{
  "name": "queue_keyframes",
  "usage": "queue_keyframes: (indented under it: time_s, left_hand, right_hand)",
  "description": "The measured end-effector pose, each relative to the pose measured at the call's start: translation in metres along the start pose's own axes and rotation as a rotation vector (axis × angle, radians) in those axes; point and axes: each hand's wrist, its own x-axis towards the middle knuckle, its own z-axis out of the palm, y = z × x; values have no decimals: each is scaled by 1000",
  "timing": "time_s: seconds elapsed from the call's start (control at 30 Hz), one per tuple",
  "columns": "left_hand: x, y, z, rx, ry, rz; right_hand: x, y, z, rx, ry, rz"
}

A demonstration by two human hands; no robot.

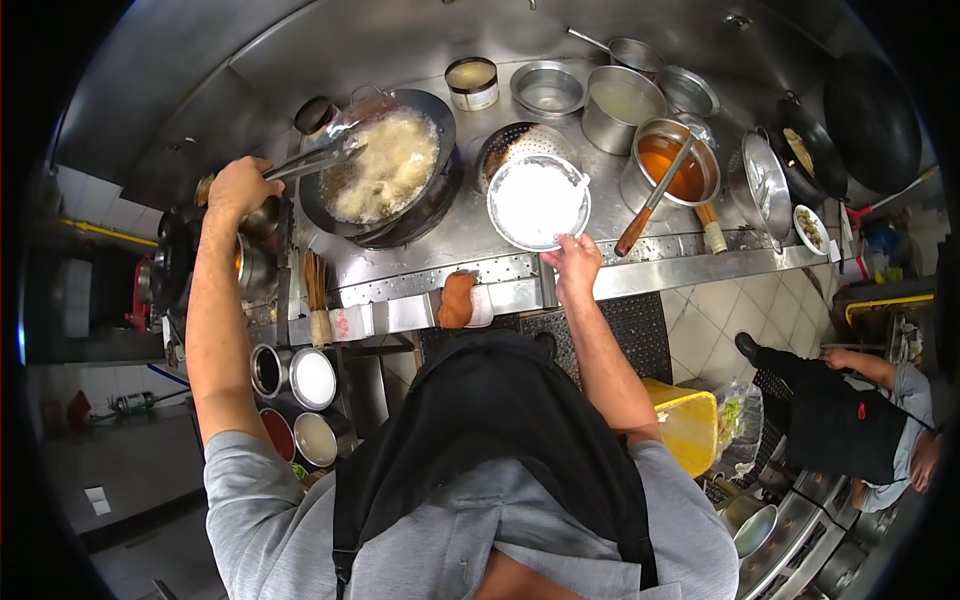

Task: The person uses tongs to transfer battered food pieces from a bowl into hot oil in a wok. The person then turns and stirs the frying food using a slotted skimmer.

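plainly, the bowl (pixel 538 203) partly hides a strainer (pixel 494 152) beside the wok (pixel 444 122).

- White contents (pixel 538 200) of the metal bowl (pixel 495 229): too glaring to identify.
- Right hand (pixel 576 265): fingers partly hidden beneath the bowl.
- Food in the wok (pixel 443 112): obscured by foam (pixel 392 160).
- Tub label (pixel 481 98): print too small.
- Gray shirt (pixel 255 500): cut off below.

A steel counter (pixel 400 262) runs beneath a shiny metal wall (pixel 300 45) across the top, with pale floor tiles (pixel 710 335) and black perforated matting (pixel 620 345) right of centre.
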Motion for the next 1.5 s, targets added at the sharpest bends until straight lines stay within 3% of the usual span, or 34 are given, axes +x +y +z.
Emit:
queue_keyframes:
  time_s: [0.2,0.3,0.5,0.77,1.1,1.27,1.4,1.5]
  left_hand:
    - [-36,38,-40,-109,131,82]
    - [-58,75,-59,-131,147,283]
    - [-71,144,-49,-18,236,628]
    - [-53,186,-38,54,251,775]
    - [-77,128,-81,-76,334,643]
    - [-77,76,-103,-86,317,366]
    - [-38,26,-75,-37,201,158]
    - [2,-12,-10,34,129,114]
  right_hand:
    - [-2,-2,9,-38,-3,12]
    - [-2,-1,14,-46,-20,6]
    - [-4,3,18,-98,-47,-42]
    - [-7,4,19,-129,-103,-59]
    - [2,10,27,-38,-107,20]
    - [11,19,35,-46,-90,29]
    - [6,16,37,-22,-94,23]
    - [1,13,36,-43,-69,33]
